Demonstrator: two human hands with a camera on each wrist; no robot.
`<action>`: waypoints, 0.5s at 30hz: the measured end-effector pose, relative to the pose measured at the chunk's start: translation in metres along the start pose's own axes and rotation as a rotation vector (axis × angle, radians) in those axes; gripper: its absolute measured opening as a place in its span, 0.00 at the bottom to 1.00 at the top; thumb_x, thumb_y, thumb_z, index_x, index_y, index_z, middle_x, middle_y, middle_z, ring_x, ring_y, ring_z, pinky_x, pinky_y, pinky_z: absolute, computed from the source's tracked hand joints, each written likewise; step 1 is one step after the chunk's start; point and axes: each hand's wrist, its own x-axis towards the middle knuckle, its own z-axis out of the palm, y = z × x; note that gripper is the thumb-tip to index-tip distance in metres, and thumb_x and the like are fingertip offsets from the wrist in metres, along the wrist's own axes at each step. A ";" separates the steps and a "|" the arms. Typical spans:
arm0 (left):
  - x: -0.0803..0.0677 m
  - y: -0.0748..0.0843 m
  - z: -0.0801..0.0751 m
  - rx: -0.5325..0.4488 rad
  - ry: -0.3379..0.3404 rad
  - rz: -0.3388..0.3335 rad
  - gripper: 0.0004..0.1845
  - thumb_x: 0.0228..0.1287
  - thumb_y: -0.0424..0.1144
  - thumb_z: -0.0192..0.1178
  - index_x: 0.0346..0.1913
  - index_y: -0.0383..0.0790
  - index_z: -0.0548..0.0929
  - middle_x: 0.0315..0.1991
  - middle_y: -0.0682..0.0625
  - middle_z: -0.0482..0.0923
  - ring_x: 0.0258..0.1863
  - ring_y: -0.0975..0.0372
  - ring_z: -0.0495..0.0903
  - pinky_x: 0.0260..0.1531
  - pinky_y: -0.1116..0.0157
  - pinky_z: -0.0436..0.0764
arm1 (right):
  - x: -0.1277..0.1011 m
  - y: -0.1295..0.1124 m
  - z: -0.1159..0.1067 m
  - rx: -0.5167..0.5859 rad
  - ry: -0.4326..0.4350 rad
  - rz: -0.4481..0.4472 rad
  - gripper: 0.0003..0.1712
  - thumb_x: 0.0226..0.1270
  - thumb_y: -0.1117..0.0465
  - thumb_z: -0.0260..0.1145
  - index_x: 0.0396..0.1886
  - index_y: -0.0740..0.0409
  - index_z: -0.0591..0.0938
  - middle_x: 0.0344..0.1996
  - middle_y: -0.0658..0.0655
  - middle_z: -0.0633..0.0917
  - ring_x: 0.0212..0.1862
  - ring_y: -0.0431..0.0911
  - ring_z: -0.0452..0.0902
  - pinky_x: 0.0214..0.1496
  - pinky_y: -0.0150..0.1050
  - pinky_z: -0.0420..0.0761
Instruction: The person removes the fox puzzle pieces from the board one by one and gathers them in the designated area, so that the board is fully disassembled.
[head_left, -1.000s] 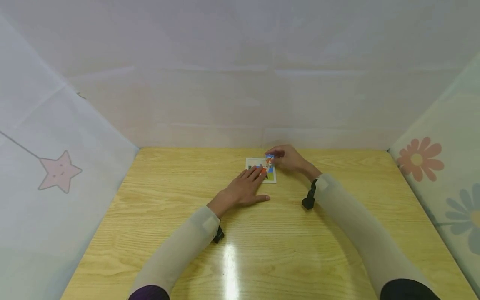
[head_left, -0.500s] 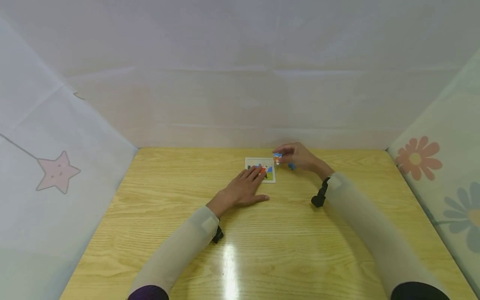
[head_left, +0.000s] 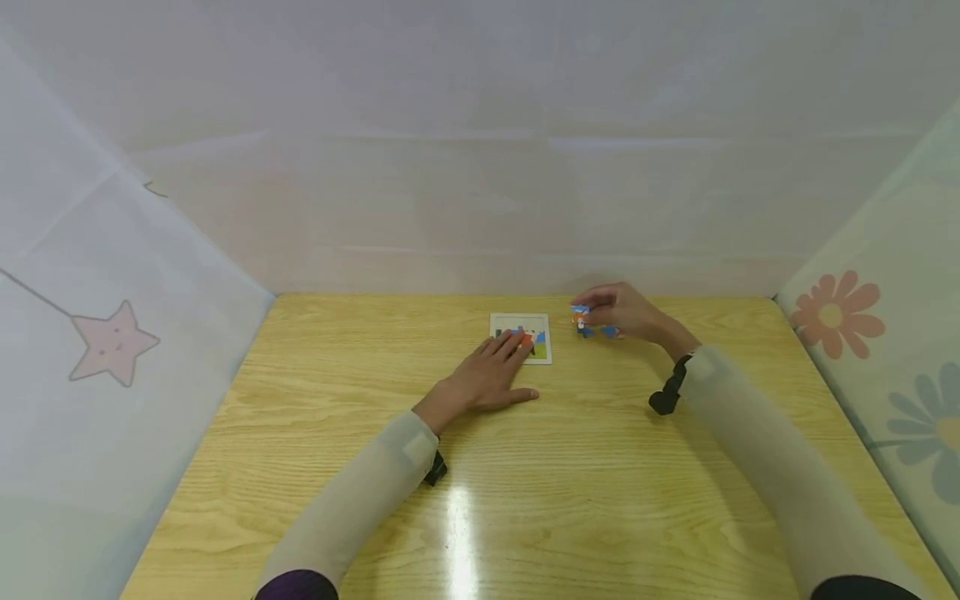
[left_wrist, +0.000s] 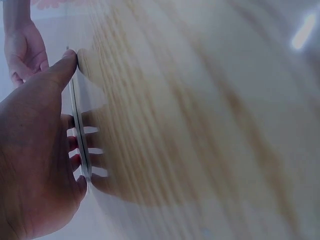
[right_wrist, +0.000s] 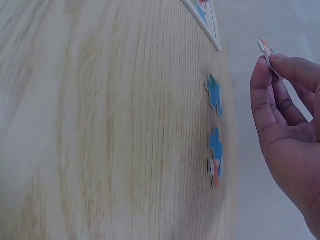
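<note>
- Puzzle piece pinched between thumb and fingertips of right hand; held off the table, upper right of the right-wrist frame, right of centre in the head frame.
- Puzzle board flat on table just left of that hand, centre of head frame; part of the picture in place, white gaps showing in the upper area.
- Two loose pieces flat on the wood below the right hand, one above the other in the right-wrist frame, both mostly blue, lower one with an orange end; apart from the board.
- Judgement: job partway through. At least three pieces out of the board (one in hand, two on table), several seated. Cannot tell from these frames whether pieces are going in or coming out.
- Left hand: flat, palm down, fingers straight and slightly spread, fingertips on the board's lower left corner, thumb out to the side on the table. Holding nothing; looks like pinning the board. Left-wrist view confirms fingers along the board's thin edge.
- Right hand: fingers curled, piece gripped at the tips, palm facing left toward the board; forearm coming in from lower right of head frame, wrist raised off the table.
- Both arms in pale sleeves; black wrist straps visible.
</note>
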 end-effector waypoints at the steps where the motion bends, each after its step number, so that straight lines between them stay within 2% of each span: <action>1: 0.000 0.000 -0.001 -0.003 0.002 0.001 0.51 0.78 0.73 0.41 0.88 0.45 0.41 0.88 0.44 0.35 0.87 0.50 0.38 0.84 0.49 0.46 | -0.002 0.000 -0.002 -0.003 0.000 0.004 0.25 0.78 0.61 0.69 0.70 0.64 0.80 0.60 0.62 0.85 0.55 0.55 0.86 0.60 0.59 0.85; 5: 0.000 -0.001 -0.001 -0.002 0.005 0.004 0.51 0.78 0.74 0.40 0.88 0.44 0.41 0.88 0.44 0.35 0.87 0.50 0.38 0.84 0.49 0.46 | -0.009 0.003 -0.009 -0.022 0.004 0.022 0.25 0.78 0.61 0.69 0.70 0.63 0.80 0.60 0.63 0.85 0.54 0.57 0.84 0.55 0.60 0.85; 10: 0.000 -0.001 0.000 0.005 -0.001 0.003 0.51 0.78 0.74 0.40 0.88 0.44 0.41 0.88 0.44 0.35 0.87 0.49 0.38 0.84 0.49 0.46 | -0.017 0.011 -0.018 -0.002 0.003 0.023 0.23 0.77 0.62 0.69 0.68 0.64 0.81 0.55 0.67 0.86 0.49 0.61 0.84 0.49 0.60 0.86; 15: 0.000 -0.001 0.002 0.011 -0.004 0.003 0.52 0.78 0.74 0.40 0.88 0.45 0.39 0.88 0.44 0.34 0.87 0.50 0.38 0.84 0.49 0.45 | -0.028 0.019 -0.027 0.037 0.001 0.026 0.25 0.77 0.65 0.68 0.69 0.71 0.78 0.52 0.70 0.86 0.47 0.61 0.85 0.52 0.52 0.88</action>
